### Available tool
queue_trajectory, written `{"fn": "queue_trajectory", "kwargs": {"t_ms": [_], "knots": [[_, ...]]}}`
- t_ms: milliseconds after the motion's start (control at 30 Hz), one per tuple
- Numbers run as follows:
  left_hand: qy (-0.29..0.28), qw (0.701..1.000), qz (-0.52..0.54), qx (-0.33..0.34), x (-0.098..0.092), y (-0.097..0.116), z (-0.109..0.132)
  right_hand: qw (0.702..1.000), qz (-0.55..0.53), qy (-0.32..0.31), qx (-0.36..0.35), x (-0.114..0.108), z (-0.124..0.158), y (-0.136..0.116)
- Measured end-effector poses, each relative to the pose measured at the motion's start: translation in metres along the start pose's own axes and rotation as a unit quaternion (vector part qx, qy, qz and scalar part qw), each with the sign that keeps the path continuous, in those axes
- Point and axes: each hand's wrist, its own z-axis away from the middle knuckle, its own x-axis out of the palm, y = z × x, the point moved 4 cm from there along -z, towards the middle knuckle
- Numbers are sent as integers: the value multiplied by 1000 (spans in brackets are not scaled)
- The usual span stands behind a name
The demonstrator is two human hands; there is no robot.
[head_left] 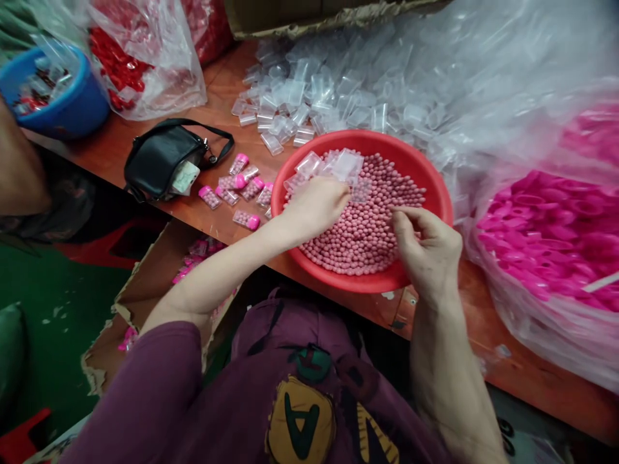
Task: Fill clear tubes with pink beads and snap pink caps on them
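A red plastic basin [438,183] on the wooden table holds a heap of small pink candy balls [367,225] and several empty clear little boxes [338,164] at its far side. My left hand [316,206] reaches into the basin, fingers curled down among the clear boxes and the candies; what it grips is hidden. My right hand [428,251] hovers over the basin's near right side with fingers bent together in a pinch, its contents hidden. Left of the basin lie several filled clear boxes with pink caps [242,190].
A big pile of empty clear boxes [309,96] lies behind the basin. A bag of pink caps [546,238] sits at right. A black pouch [162,158], a blue bucket [62,96] and bags of red parts [126,61] are at left. A cardboard box [145,283] stands below the table edge.
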Motion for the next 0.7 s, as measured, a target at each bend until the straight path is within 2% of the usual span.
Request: {"fn": "queue_trajectory", "kwargs": {"t_ms": [33, 67, 200, 333, 400, 467, 533, 600, 633, 700], "knots": [[-51, 999, -11, -12, 16, 8, -13, 1000, -7, 24, 10, -4, 4, 0], [-76, 997, -21, -26, 30, 13, -26, 999, -15, 46, 12, -9, 8, 0], [-105, 990, -78, -58, 64, 19, -62, 994, -14, 106, -6, -36, 35, 2], [-131, 967, -212, -47, 71, 23, -65, 985, 19, 165, 44, -74, 69, 31], [-161, 945, -286, -4, 71, 29, -59, 982, 37, 157, 100, -90, 82, 59], [-201, 914, -345, 70, 73, 39, -52, 981, 56, 119, 145, -97, 90, 89], [-232, 885, -384, 121, 80, 52, -45, 982, 81, 81, 152, -95, 87, 115], [-253, 871, -398, 136, 93, 64, -42, 984, 101, 61, 136, -83, 73, 134], [-253, 874, -391, 136, 100, 70, -42, 985, 101, 54, 127, -74, 64, 140], [-233, 898, -351, 127, 115, 78, -45, 989, 89, 23, 116, -52, 42, 150]]}}
